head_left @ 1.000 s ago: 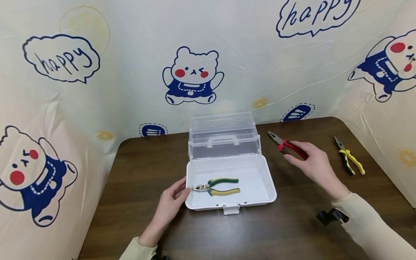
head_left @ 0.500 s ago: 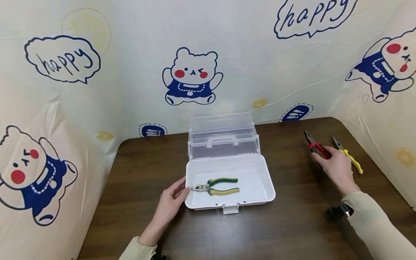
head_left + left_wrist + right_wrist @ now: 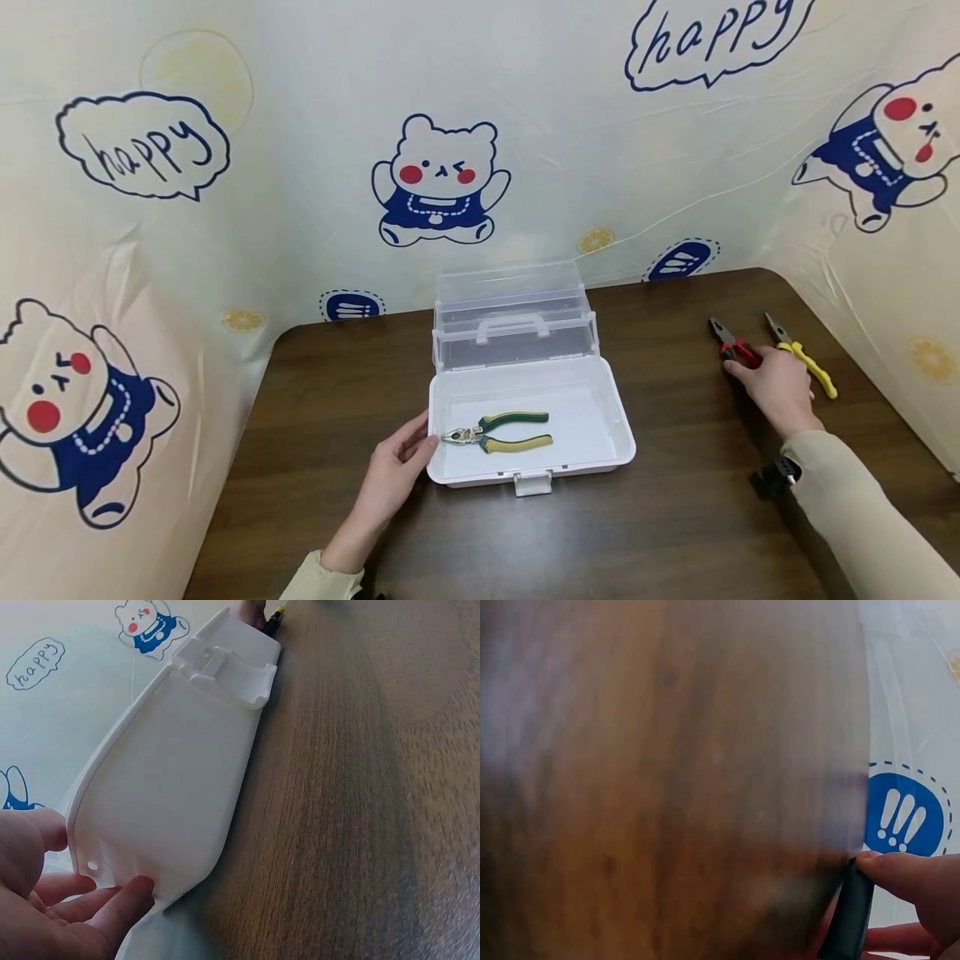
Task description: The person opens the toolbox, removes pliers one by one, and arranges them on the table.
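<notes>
My left hand holds the left end of an open white toolbox. In the left wrist view its thumb is at the rim and its fingers lie against the outer wall. Green-and-yellow combination pliers lie inside the box. At the right of the table my right hand grips red-and-black pliers by the handles, tips facing the back. A dark handle shows under the thumb in the right wrist view. Yellow-and-black long-nose pliers lie just to their right, partly hidden by the hand.
The toolbox's clear lid stands raised behind it, with a carrying handle. A white latch hangs at the front. Printed cloth encloses the brown wooden table at the back and sides.
My right hand has carried the red pliers rightward, away from the toolbox, and lowered them beside the yellow pliers. My left hand stays on the box.
</notes>
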The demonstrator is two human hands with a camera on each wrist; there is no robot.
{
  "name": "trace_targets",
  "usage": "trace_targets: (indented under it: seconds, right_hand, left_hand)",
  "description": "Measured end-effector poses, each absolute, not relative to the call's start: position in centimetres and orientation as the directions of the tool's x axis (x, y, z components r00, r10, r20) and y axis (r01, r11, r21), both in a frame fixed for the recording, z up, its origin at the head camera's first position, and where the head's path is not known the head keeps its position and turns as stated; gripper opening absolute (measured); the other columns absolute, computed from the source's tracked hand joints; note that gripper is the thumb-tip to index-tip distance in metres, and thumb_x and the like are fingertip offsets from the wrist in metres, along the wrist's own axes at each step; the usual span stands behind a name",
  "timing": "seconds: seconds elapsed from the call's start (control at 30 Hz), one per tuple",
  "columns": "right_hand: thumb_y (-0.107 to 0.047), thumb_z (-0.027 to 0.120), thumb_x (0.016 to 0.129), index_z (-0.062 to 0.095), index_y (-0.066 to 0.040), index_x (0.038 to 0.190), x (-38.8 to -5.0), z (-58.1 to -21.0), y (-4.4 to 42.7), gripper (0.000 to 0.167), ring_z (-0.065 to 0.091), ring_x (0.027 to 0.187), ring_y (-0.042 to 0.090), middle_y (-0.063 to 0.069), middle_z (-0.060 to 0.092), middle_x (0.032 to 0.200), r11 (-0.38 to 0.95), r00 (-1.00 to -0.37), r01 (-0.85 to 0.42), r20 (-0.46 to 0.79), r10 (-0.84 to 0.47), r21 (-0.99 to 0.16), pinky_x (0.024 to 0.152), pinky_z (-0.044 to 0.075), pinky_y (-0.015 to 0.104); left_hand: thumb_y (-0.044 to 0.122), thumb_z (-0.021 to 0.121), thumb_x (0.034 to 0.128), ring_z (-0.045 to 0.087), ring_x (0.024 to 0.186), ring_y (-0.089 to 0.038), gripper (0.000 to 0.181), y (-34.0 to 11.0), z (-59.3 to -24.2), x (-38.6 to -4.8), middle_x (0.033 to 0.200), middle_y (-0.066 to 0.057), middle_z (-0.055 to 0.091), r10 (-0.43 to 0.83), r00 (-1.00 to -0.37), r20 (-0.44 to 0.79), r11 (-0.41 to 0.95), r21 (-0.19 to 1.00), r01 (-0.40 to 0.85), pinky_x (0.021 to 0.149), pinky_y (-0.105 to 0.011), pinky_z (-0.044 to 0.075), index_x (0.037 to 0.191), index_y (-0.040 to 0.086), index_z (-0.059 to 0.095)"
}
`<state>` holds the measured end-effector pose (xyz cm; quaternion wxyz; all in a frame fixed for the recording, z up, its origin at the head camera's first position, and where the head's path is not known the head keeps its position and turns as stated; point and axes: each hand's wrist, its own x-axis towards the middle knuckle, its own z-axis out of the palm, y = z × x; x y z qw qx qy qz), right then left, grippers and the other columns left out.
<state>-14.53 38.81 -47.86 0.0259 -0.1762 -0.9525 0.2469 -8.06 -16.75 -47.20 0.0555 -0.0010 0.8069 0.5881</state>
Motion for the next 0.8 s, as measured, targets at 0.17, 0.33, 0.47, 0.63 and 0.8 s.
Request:
trace_targets:
  seconds: [0.17, 0.33, 0.47, 0.63, 0.8]
  right_hand:
    - [-0.031, 0.072, 0.099, 0.055, 0.021, 0.129, -14.9, -48.1, 38.8, 0.062, 0.056, 0.098, 0.06, 0.045, 0.057, 0.12, 0.841, -0.949, 0.277, 0.005, 0.315, -0.464, 0.077, 0.046, 0.066]
    - [-0.032, 0.068, 0.101, 0.051, 0.021, 0.134, -14.6, -48.1, 39.3, 0.065, 0.056, 0.097, 0.055, 0.045, 0.055, 0.122, 0.848, -0.962, 0.248, -0.02, 0.271, -0.468, 0.071, 0.047, 0.062]
    - [-0.03, 0.067, 0.101, 0.047, 0.023, 0.137, -14.3, -47.9, 39.9, 0.066, 0.055, 0.101, 0.055, 0.047, 0.052, 0.128, 0.849, -0.972, 0.221, -0.041, 0.23, -0.481, 0.075, 0.047, 0.063]
    - [-0.027, 0.067, 0.101, 0.048, 0.025, 0.134, -14.4, -47.8, 40.2, 0.065, 0.055, 0.098, 0.052, 0.048, 0.053, 0.126, 0.86, -0.981, 0.18, -0.024, 0.192, -0.477, 0.08, 0.046, 0.06]
    - [-0.027, 0.065, 0.102, 0.051, 0.023, 0.133, -14.5, -47.4, 39.9, 0.06, 0.057, 0.097, 0.051, 0.045, 0.055, 0.125, 0.857, -0.982, 0.169, -0.007, 0.189, -0.487, 0.08, 0.047, 0.06]
  left_hand:
    - [0.016, 0.069, 0.1023, 0.064, 0.124, -0.03, 0.049, -16.7, -47.2, -8.0, 0.142, -0.021, 0.063, 0.063, -0.993, -0.096, 0.31, 0.948, -0.072, 0.096, -0.026, 0.054, 0.148, 0.003, 0.057]
    - [0.015, 0.069, 0.1023, 0.064, 0.124, -0.03, 0.049, -16.7, -47.2, -8.0, 0.141, -0.021, 0.063, 0.065, -0.993, -0.096, 0.307, 0.949, -0.071, 0.096, -0.025, 0.053, 0.148, 0.002, 0.057]
    - [0.014, 0.069, 0.1022, 0.065, 0.124, -0.031, 0.048, -16.7, -47.2, -8.0, 0.141, -0.021, 0.063, 0.068, -0.993, -0.093, 0.306, 0.95, -0.068, 0.095, -0.025, 0.054, 0.148, 0.002, 0.057]
    - [0.013, 0.068, 0.1023, 0.065, 0.125, -0.032, 0.048, -16.8, -47.3, -8.1, 0.142, -0.021, 0.063, 0.071, -0.994, -0.087, 0.304, 0.951, -0.062, 0.097, -0.027, 0.054, 0.148, 0.002, 0.057]
    - [0.015, 0.068, 0.1025, 0.064, 0.125, -0.031, 0.049, -16.8, -47.3, -8.0, 0.142, -0.021, 0.063, 0.07, -0.993, -0.093, 0.302, 0.951, -0.067, 0.097, -0.027, 0.054, 0.148, 0.003, 0.057]
